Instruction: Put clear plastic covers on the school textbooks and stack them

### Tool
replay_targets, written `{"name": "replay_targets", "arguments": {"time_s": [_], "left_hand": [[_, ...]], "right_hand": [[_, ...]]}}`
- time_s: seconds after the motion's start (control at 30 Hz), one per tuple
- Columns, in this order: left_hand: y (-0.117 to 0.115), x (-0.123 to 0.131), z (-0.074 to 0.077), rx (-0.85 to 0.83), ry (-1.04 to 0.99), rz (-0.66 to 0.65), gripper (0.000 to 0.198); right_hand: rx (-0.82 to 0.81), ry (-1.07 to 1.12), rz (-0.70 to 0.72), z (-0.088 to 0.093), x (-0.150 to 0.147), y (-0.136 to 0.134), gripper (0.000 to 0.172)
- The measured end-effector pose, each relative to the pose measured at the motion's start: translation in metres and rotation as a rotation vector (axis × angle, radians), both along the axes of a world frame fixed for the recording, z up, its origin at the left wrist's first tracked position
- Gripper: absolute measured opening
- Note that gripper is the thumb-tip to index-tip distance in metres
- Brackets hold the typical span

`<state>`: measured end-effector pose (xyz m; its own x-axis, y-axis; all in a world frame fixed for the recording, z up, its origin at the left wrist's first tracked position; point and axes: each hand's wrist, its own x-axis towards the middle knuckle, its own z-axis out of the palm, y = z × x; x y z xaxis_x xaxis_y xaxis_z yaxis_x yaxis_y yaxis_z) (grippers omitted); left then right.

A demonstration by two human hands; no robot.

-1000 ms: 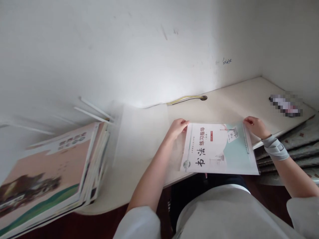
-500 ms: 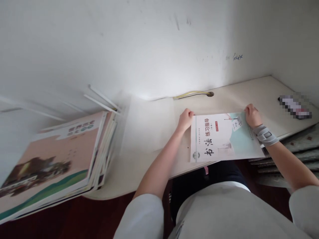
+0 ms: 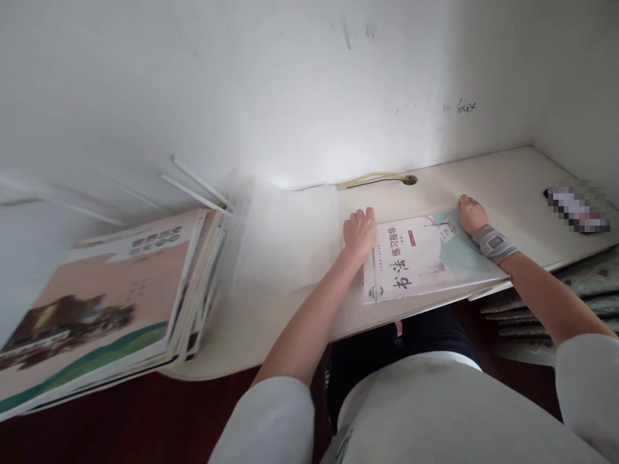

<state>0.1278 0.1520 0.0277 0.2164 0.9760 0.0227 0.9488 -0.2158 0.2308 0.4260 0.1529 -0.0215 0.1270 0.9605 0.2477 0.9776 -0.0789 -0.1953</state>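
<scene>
A calligraphy workbook (image 3: 425,264) with a pale pink and mint cover lies on the white desk (image 3: 271,335), turned sideways to me, its near edge by the desk's front edge. My left hand (image 3: 360,233) is closed at its upper left edge, knuckles up, the fingertips hidden. My right hand (image 3: 472,215), with a grey band on the wrist, is closed on the upper right edge. To the left of my left hand a translucent plastic sheet (image 3: 290,238) is spread on the desk.
A stack of books (image 3: 111,290) with a pink cover on top fills the left, beside thin white rods (image 3: 198,183) near the wall. A yellow cable (image 3: 374,176) runs into a desk hole (image 3: 410,180). A blurred-out phone-like object (image 3: 575,209) lies far right, above patterned padding (image 3: 590,283).
The workbook has come down flatter onto the desk and shifted slightly left. My right hand has moved left with it, and my left hand has turned so its back shows more.
</scene>
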Motion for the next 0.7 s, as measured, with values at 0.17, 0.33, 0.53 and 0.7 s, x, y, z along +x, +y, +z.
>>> {"name": "replay_targets", "arguments": {"time_s": [0.17, 0.33, 0.53, 0.7], "left_hand": [[-0.038, 0.034, 0.009, -0.150, 0.041, -0.373, 0.064], [-0.063, 0.045, -0.015, -0.240, 0.096, -0.366, 0.083], [-0.078, 0.041, -0.035, -0.033, 0.087, -0.347, 0.080], [-0.075, 0.040, -0.036, -0.048, 0.089, -0.356, 0.064]], "right_hand": [[0.016, 0.034, -0.007, 0.001, -0.006, 0.006, 0.033], [-0.006, 0.074, 0.037, 0.009, -0.004, 0.011, 0.033], [0.031, -0.036, 0.176, 0.031, -0.028, -0.020, 0.045], [0.002, 0.058, 0.496, 0.029, -0.125, -0.068, 0.058]]}}
